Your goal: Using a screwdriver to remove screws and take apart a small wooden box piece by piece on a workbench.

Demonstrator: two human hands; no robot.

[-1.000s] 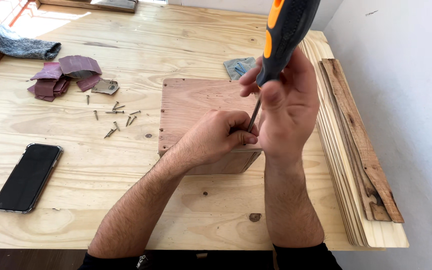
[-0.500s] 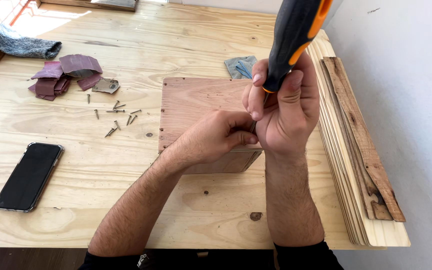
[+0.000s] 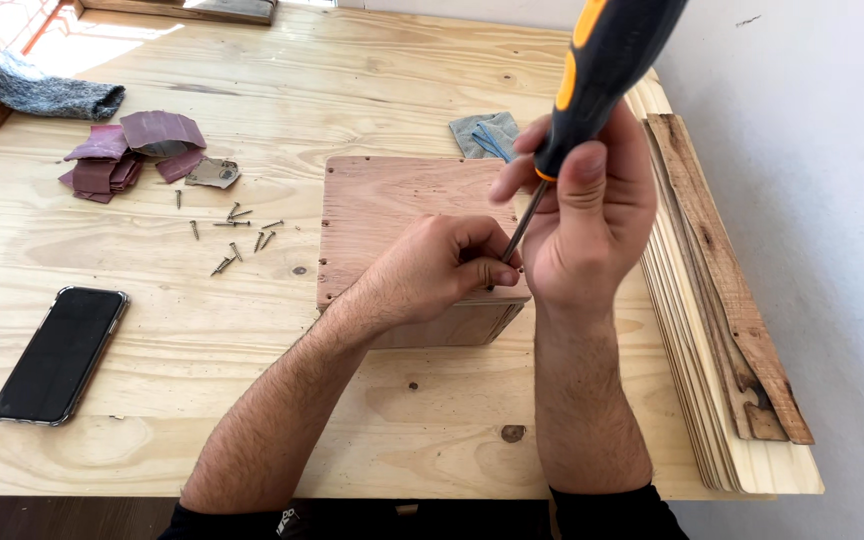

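A small plywood box (image 3: 392, 205) sits in the middle of the pale wooden table (image 3: 252, 380). My right hand (image 3: 592, 215) grips a black and orange screwdriver (image 3: 597, 70), held upright and leaning slightly right, its metal shaft running down to the box's near right corner. My left hand (image 3: 442, 270) rests curled on the box top, fingertips pinched around the shaft's tip. Whatever sits under the tip is hidden by my fingers.
Several loose screws (image 3: 237, 235) lie left of the box. Maroon sandpaper pieces (image 3: 132, 150) and a grey cloth (image 3: 47, 95) lie further left. A black phone (image 3: 60, 352) rests near the front left edge. Thin wooden slats (image 3: 702, 300) are stacked along the right, by a white wall.
The screwdriver handle has tilted and turned in my right hand, the orange stripe shifting round. My left hand and the box have stayed in place.
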